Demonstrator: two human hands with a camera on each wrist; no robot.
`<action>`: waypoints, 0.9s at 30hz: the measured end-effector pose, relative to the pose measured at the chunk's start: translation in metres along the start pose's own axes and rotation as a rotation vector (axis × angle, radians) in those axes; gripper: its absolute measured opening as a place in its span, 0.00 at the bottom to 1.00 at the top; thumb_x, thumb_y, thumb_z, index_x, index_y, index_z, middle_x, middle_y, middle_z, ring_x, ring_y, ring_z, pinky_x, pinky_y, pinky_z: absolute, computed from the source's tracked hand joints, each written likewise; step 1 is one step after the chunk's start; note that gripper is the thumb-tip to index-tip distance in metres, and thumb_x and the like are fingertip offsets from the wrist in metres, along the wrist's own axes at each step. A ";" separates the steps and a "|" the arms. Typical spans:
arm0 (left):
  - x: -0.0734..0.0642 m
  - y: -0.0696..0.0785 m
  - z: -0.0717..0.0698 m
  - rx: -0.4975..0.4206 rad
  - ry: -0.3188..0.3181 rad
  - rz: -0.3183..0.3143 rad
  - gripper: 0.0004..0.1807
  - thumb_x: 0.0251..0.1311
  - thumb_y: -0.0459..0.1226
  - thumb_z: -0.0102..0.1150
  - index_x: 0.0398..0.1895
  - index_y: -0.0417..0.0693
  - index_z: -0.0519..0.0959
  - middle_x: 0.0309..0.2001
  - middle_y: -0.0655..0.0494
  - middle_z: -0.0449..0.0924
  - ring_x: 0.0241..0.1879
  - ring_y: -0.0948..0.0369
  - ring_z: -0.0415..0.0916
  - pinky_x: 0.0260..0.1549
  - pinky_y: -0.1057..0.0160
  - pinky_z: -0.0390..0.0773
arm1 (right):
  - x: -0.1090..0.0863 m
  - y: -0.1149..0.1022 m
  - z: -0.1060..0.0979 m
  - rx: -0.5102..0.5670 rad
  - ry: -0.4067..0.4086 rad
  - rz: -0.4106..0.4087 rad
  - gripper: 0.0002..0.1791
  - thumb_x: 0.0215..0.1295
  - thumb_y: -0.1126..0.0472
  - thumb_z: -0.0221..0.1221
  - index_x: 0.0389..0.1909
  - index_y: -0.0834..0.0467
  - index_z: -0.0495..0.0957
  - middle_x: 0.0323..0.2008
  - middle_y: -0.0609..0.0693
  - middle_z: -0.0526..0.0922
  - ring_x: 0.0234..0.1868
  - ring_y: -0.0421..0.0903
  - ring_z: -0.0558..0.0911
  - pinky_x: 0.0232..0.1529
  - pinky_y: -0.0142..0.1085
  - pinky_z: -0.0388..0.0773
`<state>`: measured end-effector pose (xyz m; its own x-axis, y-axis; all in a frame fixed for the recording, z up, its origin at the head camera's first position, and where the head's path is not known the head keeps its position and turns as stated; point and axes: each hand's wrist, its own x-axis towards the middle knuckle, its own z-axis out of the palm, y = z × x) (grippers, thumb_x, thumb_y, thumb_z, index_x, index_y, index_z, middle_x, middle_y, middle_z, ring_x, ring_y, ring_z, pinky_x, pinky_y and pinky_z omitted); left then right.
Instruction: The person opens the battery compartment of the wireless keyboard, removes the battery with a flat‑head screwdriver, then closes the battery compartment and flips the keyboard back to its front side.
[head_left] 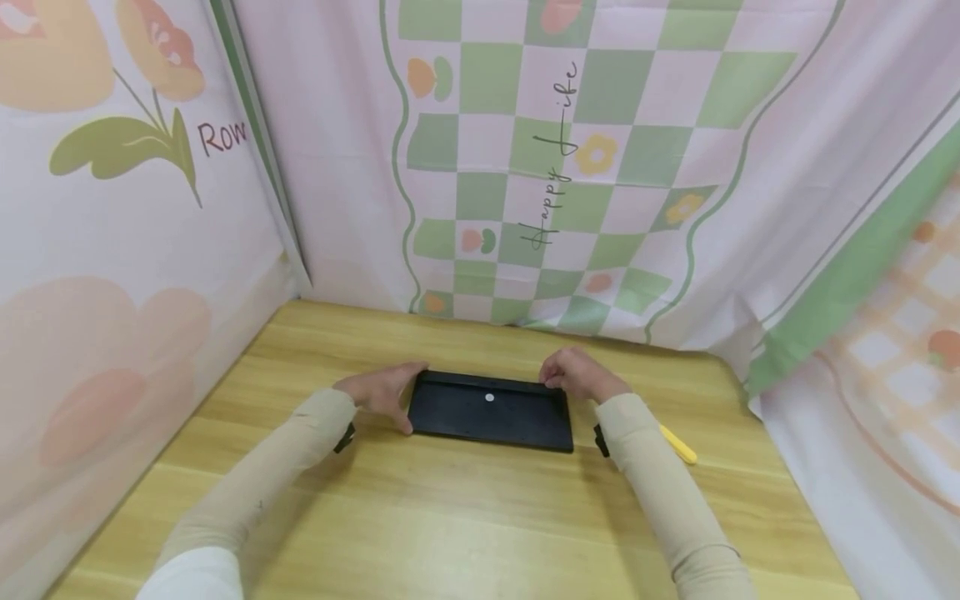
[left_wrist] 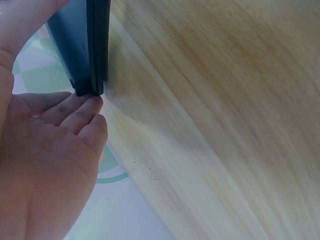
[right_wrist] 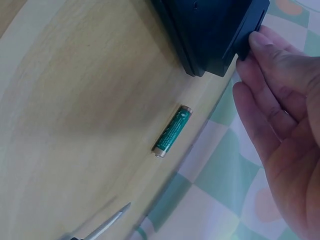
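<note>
A flat black keyboard (head_left: 491, 417) lies on the table, with its plain underside up, a raised ridge along the far edge and a small round white mark. My left hand (head_left: 382, 393) grips its left end, thumb at the near corner and fingers at the far one. In the left wrist view the fingers of that hand (left_wrist: 55, 150) touch the keyboard's end (left_wrist: 92, 60). At the far right corner my right hand (head_left: 581, 373) pinches a small black flap (right_wrist: 243, 49) between thumb and forefinger. Whether the flap is attached, I cannot tell.
A green battery (right_wrist: 172, 131) lies on the table near the keyboard's right end. A yellow handle (head_left: 678, 444) shows beside my right forearm. In the right wrist view a pointed metal tool tip (right_wrist: 110, 221) is visible. Patterned curtains (head_left: 540, 167) hang behind the wooden table (head_left: 450, 533).
</note>
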<state>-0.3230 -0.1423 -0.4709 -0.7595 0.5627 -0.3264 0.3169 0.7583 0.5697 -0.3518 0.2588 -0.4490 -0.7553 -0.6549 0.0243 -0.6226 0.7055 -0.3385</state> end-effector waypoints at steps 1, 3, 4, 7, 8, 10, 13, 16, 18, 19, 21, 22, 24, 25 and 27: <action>0.000 0.000 0.000 -0.001 0.000 0.002 0.72 0.50 0.44 0.85 0.87 0.45 0.41 0.87 0.43 0.39 0.86 0.44 0.41 0.85 0.41 0.48 | 0.000 -0.001 0.000 -0.006 -0.003 0.007 0.06 0.66 0.72 0.67 0.34 0.60 0.90 0.35 0.53 0.93 0.39 0.52 0.89 0.44 0.44 0.89; 0.001 0.000 0.000 -0.003 -0.004 0.005 0.72 0.50 0.45 0.85 0.87 0.45 0.41 0.87 0.43 0.39 0.86 0.44 0.40 0.85 0.41 0.48 | 0.000 -0.002 -0.001 -0.026 -0.009 0.009 0.05 0.66 0.71 0.68 0.35 0.60 0.90 0.35 0.53 0.93 0.38 0.51 0.89 0.43 0.44 0.89; 0.001 0.000 0.000 -0.006 -0.006 0.005 0.72 0.50 0.45 0.85 0.87 0.45 0.40 0.87 0.43 0.39 0.86 0.44 0.40 0.85 0.41 0.48 | 0.000 -0.003 -0.001 -0.033 -0.010 0.011 0.04 0.66 0.71 0.69 0.35 0.60 0.90 0.36 0.53 0.93 0.38 0.51 0.89 0.43 0.44 0.89; 0.000 0.001 0.000 -0.008 -0.006 0.006 0.72 0.49 0.45 0.85 0.87 0.45 0.41 0.87 0.44 0.38 0.86 0.44 0.40 0.85 0.42 0.48 | -0.001 -0.006 0.000 -0.072 -0.008 -0.006 0.02 0.63 0.68 0.72 0.35 0.60 0.91 0.36 0.54 0.93 0.37 0.49 0.90 0.42 0.42 0.89; 0.000 0.001 0.000 -0.009 -0.005 0.006 0.72 0.49 0.44 0.85 0.87 0.45 0.40 0.88 0.44 0.38 0.86 0.44 0.40 0.85 0.42 0.48 | -0.001 -0.008 0.000 -0.093 -0.004 -0.024 0.02 0.61 0.68 0.73 0.35 0.60 0.91 0.36 0.54 0.93 0.37 0.48 0.90 0.41 0.41 0.89; -0.001 0.002 0.000 -0.008 -0.005 0.004 0.72 0.50 0.44 0.85 0.87 0.45 0.41 0.88 0.44 0.39 0.86 0.45 0.40 0.85 0.42 0.48 | -0.001 -0.010 0.001 -0.143 0.001 -0.056 0.02 0.59 0.68 0.74 0.32 0.59 0.91 0.34 0.52 0.92 0.35 0.47 0.89 0.39 0.40 0.88; -0.002 0.004 0.000 -0.003 -0.001 0.003 0.72 0.49 0.44 0.85 0.87 0.45 0.41 0.87 0.44 0.39 0.86 0.44 0.41 0.85 0.42 0.48 | -0.002 -0.013 0.003 -0.232 0.007 -0.101 0.07 0.58 0.67 0.75 0.23 0.56 0.87 0.28 0.47 0.88 0.30 0.41 0.83 0.35 0.36 0.84; -0.001 0.003 0.000 -0.006 0.000 0.003 0.72 0.49 0.44 0.85 0.87 0.45 0.41 0.87 0.44 0.39 0.86 0.44 0.41 0.85 0.41 0.48 | -0.003 -0.018 0.007 -0.324 0.021 -0.121 0.17 0.59 0.67 0.74 0.16 0.54 0.79 0.24 0.45 0.81 0.25 0.39 0.75 0.31 0.35 0.78; -0.001 0.002 0.000 -0.007 0.000 0.008 0.72 0.49 0.44 0.85 0.87 0.45 0.41 0.87 0.43 0.39 0.86 0.44 0.41 0.85 0.41 0.48 | -0.005 -0.020 0.011 -0.372 0.045 -0.126 0.20 0.59 0.68 0.73 0.14 0.53 0.76 0.23 0.45 0.79 0.24 0.39 0.71 0.28 0.33 0.76; 0.000 0.001 0.000 -0.006 -0.001 0.010 0.72 0.49 0.44 0.85 0.87 0.45 0.41 0.87 0.43 0.39 0.86 0.44 0.41 0.85 0.41 0.48 | -0.006 -0.021 0.013 -0.390 0.057 -0.125 0.21 0.58 0.69 0.73 0.13 0.53 0.74 0.23 0.46 0.79 0.23 0.39 0.70 0.26 0.32 0.75; 0.001 0.000 0.000 -0.005 -0.001 0.017 0.72 0.49 0.44 0.85 0.87 0.44 0.41 0.87 0.43 0.39 0.86 0.44 0.41 0.85 0.41 0.48 | -0.009 -0.023 0.016 -0.414 0.075 -0.125 0.21 0.58 0.72 0.71 0.13 0.52 0.75 0.24 0.46 0.79 0.23 0.39 0.70 0.25 0.31 0.74; 0.001 -0.001 0.000 -0.004 -0.001 0.020 0.72 0.49 0.44 0.85 0.87 0.44 0.41 0.87 0.43 0.39 0.86 0.44 0.41 0.85 0.41 0.48 | -0.010 -0.023 0.016 -0.416 0.080 -0.125 0.21 0.58 0.72 0.70 0.13 0.52 0.75 0.24 0.46 0.79 0.22 0.39 0.70 0.24 0.30 0.73; 0.001 -0.001 0.000 -0.005 -0.001 0.023 0.72 0.49 0.44 0.85 0.87 0.44 0.41 0.87 0.43 0.40 0.86 0.44 0.41 0.85 0.42 0.48 | -0.012 -0.023 0.017 -0.405 0.075 -0.127 0.20 0.59 0.74 0.69 0.14 0.53 0.76 0.25 0.46 0.80 0.23 0.40 0.71 0.25 0.31 0.73; 0.001 0.000 0.000 -0.005 -0.001 0.025 0.71 0.49 0.44 0.85 0.87 0.44 0.41 0.87 0.43 0.40 0.86 0.44 0.41 0.85 0.42 0.48 | -0.012 -0.022 0.017 -0.391 0.069 -0.123 0.17 0.60 0.73 0.69 0.16 0.54 0.79 0.26 0.47 0.81 0.25 0.41 0.74 0.27 0.32 0.76; 0.000 0.000 0.000 -0.009 0.000 0.029 0.71 0.49 0.44 0.85 0.87 0.44 0.42 0.87 0.43 0.41 0.86 0.44 0.42 0.85 0.42 0.49 | -0.014 -0.020 0.015 -0.355 0.048 -0.111 0.10 0.63 0.71 0.70 0.24 0.57 0.86 0.30 0.49 0.85 0.30 0.44 0.82 0.33 0.36 0.84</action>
<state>-0.3232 -0.1422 -0.4713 -0.7500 0.5842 -0.3101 0.3335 0.7389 0.5855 -0.3256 0.2500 -0.4564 -0.6826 -0.7253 0.0895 -0.7272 0.6863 0.0157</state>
